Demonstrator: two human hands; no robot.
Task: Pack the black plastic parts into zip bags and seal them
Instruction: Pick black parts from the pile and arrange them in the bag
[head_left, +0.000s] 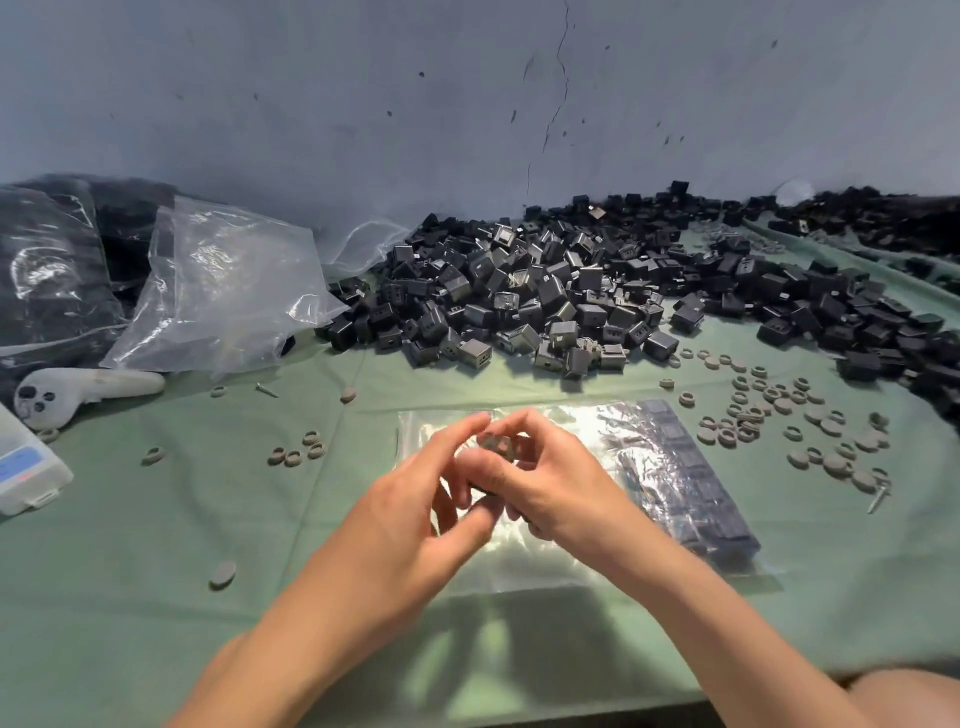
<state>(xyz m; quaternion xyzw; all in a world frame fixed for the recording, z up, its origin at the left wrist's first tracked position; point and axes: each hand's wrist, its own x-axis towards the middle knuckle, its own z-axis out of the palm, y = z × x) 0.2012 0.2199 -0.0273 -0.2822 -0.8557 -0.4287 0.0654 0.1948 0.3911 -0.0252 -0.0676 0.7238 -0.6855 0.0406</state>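
Two bare hands meet just above the one zip bag (524, 564) lying flat on the green cloth (156, 597). The left hand (410, 514) and the right hand (553, 486) both have their fingers curled in, fingertips pinching a small black part (496, 446) between them; whether it is one piece or more I cannot tell, for the fingers cover most of it. Inside the bag, along its right side, packed parts (696, 483) lie in tidy rows, too blurred to count, while its left half looks clear and shiny. Beyond the bag, against the grey wall (363, 104), spreads one big heap of loose black parts (545, 291), far too many to count, trailing off to the bag's right. Right of the bag, small grey rings and discs (779, 410) are scattered by the dozen, with one screw (879, 499) at their near edge. Left of the bag sits a cluster of four rings (297, 451), a few single ones, and a second screw (267, 389). Farther left of the bag are one crumpled clear bag (223, 291), dark filled bags (47, 270) behind it, one white handheld controller (88, 389), and one white plastic box (26, 473).
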